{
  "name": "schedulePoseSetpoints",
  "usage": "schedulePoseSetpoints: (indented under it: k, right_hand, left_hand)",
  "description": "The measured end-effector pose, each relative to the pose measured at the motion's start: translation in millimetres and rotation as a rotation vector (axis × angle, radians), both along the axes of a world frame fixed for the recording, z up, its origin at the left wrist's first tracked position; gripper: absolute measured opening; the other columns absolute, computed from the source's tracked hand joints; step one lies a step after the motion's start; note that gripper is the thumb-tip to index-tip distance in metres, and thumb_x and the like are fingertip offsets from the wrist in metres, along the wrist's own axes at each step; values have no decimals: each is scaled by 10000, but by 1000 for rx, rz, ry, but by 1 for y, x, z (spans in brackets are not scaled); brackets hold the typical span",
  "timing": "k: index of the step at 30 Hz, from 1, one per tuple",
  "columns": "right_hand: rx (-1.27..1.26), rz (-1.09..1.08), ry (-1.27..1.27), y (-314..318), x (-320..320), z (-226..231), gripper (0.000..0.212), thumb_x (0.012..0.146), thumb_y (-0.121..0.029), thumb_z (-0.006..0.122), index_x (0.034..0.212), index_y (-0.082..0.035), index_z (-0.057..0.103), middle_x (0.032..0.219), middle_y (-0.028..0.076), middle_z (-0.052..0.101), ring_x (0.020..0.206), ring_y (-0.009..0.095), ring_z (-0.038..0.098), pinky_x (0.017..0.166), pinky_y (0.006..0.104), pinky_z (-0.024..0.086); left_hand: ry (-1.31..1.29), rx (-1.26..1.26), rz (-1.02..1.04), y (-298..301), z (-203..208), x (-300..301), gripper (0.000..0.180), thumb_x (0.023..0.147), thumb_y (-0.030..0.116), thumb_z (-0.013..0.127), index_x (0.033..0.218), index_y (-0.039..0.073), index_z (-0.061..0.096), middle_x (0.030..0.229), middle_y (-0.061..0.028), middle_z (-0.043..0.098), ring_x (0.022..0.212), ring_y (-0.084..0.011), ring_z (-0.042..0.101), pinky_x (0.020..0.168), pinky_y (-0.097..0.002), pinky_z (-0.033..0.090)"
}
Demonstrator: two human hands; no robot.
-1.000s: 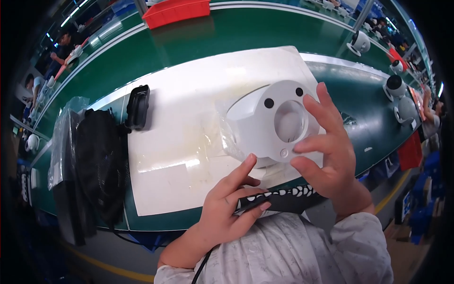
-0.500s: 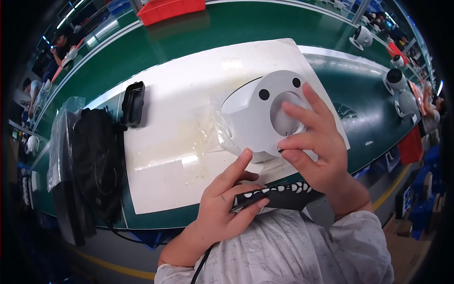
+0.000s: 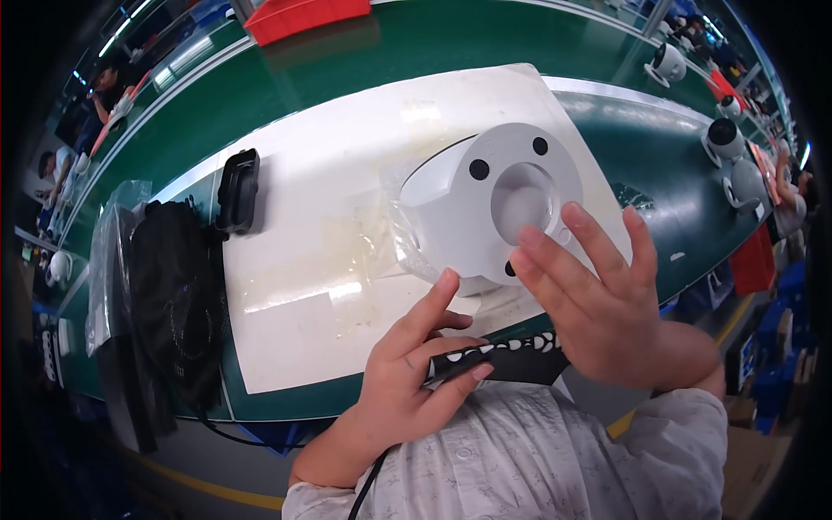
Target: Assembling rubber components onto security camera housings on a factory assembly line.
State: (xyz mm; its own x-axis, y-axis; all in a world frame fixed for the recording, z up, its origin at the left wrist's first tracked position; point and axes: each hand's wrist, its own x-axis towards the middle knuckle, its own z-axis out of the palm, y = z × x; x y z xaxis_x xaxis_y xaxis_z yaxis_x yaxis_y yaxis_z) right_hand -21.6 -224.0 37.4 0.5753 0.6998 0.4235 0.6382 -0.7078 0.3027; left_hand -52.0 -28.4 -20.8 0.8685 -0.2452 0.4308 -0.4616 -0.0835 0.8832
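Observation:
A white rounded device (image 3: 446, 230) lies with its ring-shaped base turned up, a round recess in its middle. Black round pads (image 3: 478, 170) sit on the ring, two along its far side and one at the near side, partly covered by my fingers. My right hand (image 3: 598, 299) is over the base with fingers stretched and spread, a fingertip at the near pad. In my left hand (image 3: 406, 368) is a black sheet of round stick-on pads (image 3: 524, 371) with white circular gaps, gripped between thumb and fingers. That hand's index finger points out to the device's near edge.
Beneath the device is a white board (image 3: 295, 303) on a green table. At left lie a black tray-like part (image 3: 238, 191), a black bag (image 3: 178, 303) and clear plastic. A red bin (image 3: 303, 17) stands at the far side. More white devices (image 3: 724, 139) stand right.
My right hand has let go of the small black pad it pinched, and its fingers have spread. A black pad now shows on the base's near side. My left hand stays put.

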Motion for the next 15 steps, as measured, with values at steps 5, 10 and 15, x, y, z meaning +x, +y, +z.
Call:
schedulePoseSetpoints:
  k: [5,10,15]
  right_hand:
    - [-30,33,-61,0,3,7,292,760,-120,469,1019,-112,604,1192,26,502,1149,250,420,982,516,174]
    - [57,84,29,-4,13,13,287,696,-53,557,970,-118,613,1166,48,514,1141,275,426,973,496,209]
    - [471,201,116,-18,3,5,260,610,-52,598,859,-127,618,1105,66,545,1086,300,463,908,402,279]
  left_hand:
    - [27,25,8,1,3,-1,243,638,8,677,870,-9,604,1296,-212,345,920,-260,571,770,-314,481]
    - [-22,-18,-2,2,0,1,239,644,-7,669,876,-10,611,1302,-212,335,913,-257,572,739,-308,489]
    - [-7,-48,-4,4,-2,-1,246,632,-31,668,872,-12,618,1296,-213,342,904,-247,572,657,-263,495]
